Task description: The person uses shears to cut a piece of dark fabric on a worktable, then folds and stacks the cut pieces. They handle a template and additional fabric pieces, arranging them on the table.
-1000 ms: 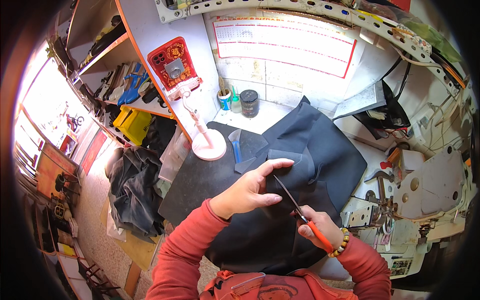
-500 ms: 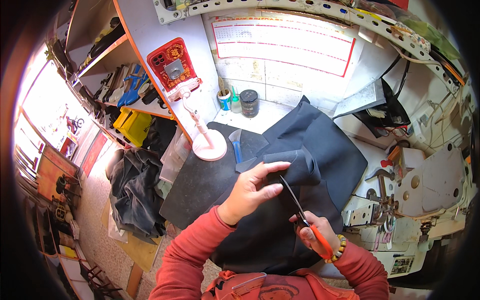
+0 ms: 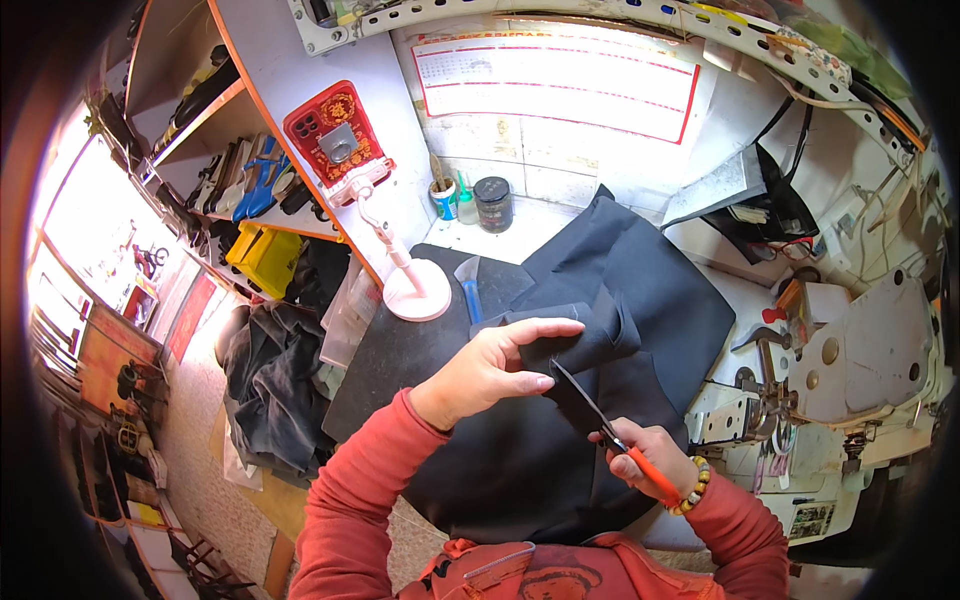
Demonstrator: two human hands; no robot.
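Note:
My left hand [image 3: 475, 370] has its thumb and fingers around a folded edge of black cloth [image 3: 650, 270]. The cloth spreads over the worktop and down toward my lap. In my right hand [image 3: 655, 455] is a pair of scissors [image 3: 645, 470] with orange handles and dark blades. The blades point up and left, their tips at the cloth just beside my left thumb. How far the blades are apart is hard to make out. A knife with a blue handle [image 3: 472, 298] lies beyond my left hand on a dark board.
A pink phone stand [image 3: 418, 290] holds a red-cased phone [image 3: 340, 135] at the back left. Behind the cloth stand a dark jar [image 3: 494, 205], a small green-capped bottle [image 3: 466, 205] and a cup with a brush [image 3: 443, 203]. A sewing machine [image 3: 850, 350] is on the right.
My left hand has shifted slightly left along the folded cloth. My right hand and the scissors have moved a little right, with the tips still near the left thumb.

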